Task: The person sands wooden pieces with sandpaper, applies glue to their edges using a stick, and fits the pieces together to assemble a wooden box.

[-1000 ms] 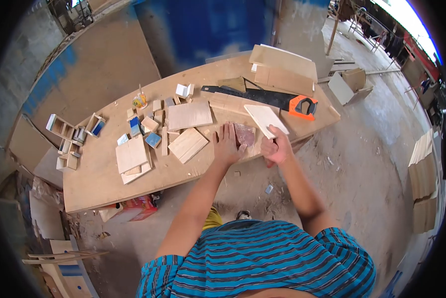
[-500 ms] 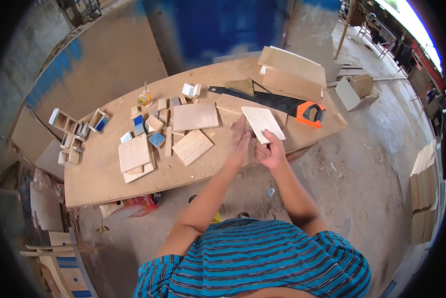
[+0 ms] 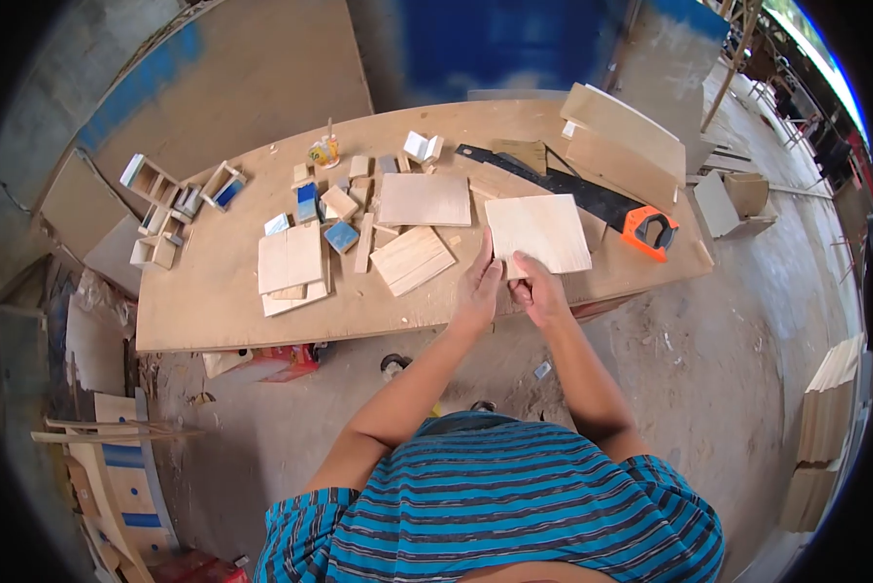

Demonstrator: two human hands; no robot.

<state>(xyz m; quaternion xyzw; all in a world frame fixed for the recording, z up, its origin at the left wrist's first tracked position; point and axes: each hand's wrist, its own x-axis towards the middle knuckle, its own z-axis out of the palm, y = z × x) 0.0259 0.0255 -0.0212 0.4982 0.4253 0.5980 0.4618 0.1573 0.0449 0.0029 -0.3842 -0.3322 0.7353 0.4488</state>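
Right hand (image 3: 539, 291): pinches board (image 3: 541, 233), apparently steadying it;
Left hand (image 3: 476, 293): left of that grip, at board's edge; closure unclear

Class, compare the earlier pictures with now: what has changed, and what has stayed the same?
The left hand has lifted off the table to the left edge of the wooden board, whose broad face has turned into fuller view. The right hand keeps its hold; the handsaw stays put.
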